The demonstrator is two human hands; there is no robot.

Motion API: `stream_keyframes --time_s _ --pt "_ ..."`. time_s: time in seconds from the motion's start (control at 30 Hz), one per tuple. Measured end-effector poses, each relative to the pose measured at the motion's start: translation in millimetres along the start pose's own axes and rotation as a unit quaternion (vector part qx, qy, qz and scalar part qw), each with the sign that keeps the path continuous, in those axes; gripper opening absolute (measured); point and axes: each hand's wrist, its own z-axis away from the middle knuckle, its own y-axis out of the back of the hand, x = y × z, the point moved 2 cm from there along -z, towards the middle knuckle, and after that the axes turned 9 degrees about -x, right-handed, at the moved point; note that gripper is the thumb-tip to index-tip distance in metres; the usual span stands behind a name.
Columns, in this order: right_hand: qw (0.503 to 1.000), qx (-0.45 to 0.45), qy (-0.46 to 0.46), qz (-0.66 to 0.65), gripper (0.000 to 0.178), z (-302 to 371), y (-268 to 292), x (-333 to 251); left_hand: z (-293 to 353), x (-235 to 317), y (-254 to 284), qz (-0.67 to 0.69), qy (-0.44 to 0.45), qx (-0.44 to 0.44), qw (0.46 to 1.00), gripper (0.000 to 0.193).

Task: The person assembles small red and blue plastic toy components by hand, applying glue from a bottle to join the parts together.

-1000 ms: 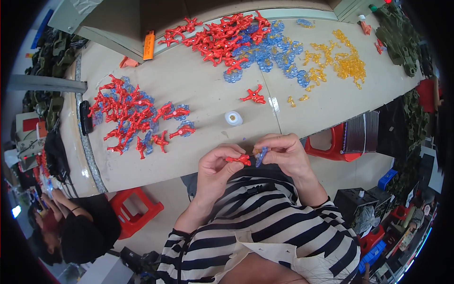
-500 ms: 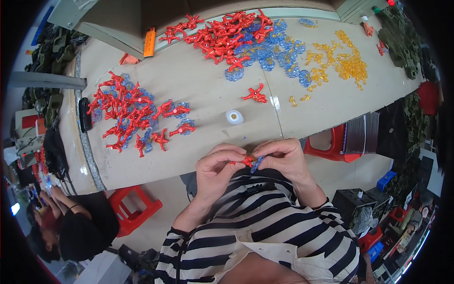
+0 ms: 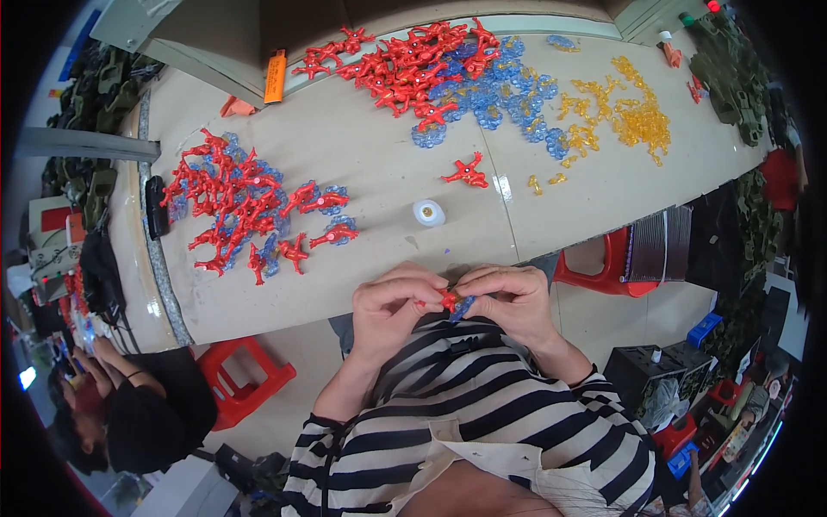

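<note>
Just off the near table edge, in front of my striped shirt, my left hand (image 3: pixel 389 308) pinches a small red plastic figure (image 3: pixel 449 300). Opposite it, my right hand (image 3: pixel 515 302) presses a clear blue plastic piece (image 3: pixel 463 308) against the figure's right side. Fingertips hide much of both parts, and I cannot tell how firmly they are joined. Straight ahead on the table stands a small white round container (image 3: pixel 428 213) with a yellowish centre. A single red figure (image 3: pixel 466 171) lies beyond it. To the left are several red figures with blue pieces (image 3: pixel 237 202).
At the back lie a heap of red figures (image 3: pixel 405 71), clear blue pieces (image 3: pixel 517 99) and clear yellow pieces (image 3: pixel 639 122). An orange box-shaped item (image 3: pixel 275 76) leans by a cabinet. Red stools (image 3: pixel 245 383) stand below the table, and another person sits at the lower left.
The red figure and blue piece have turned slightly between my fingers, the blue piece now lower. My right hand has shifted a little leftward. Things on the table lie as before.
</note>
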Motion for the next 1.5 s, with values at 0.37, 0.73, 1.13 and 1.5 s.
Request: stream_keyframes --time_s 0.37,0.73,1.13,1.5 --pt "0.989 0.018 0.044 0.141 0.023 2 -1 1 -5 1 4 -0.126 -0.075 -0.040 0.988 0.013" --pt "0.959 0.014 0.162 0.231 0.022 0 -6 -11 -9 -10 2 -0.001 -0.096 -0.058 0.994 0.019" --pt "0.932 0.014 0.230 0.280 0.026 2 -10 -12 -11 -18 3 0.091 -0.119 -0.105 0.983 0.019" --pt "0.908 0.006 0.272 0.318 0.025 4 -16 -17 -15 -21 8 0.109 -0.118 -0.154 0.975 0.016"
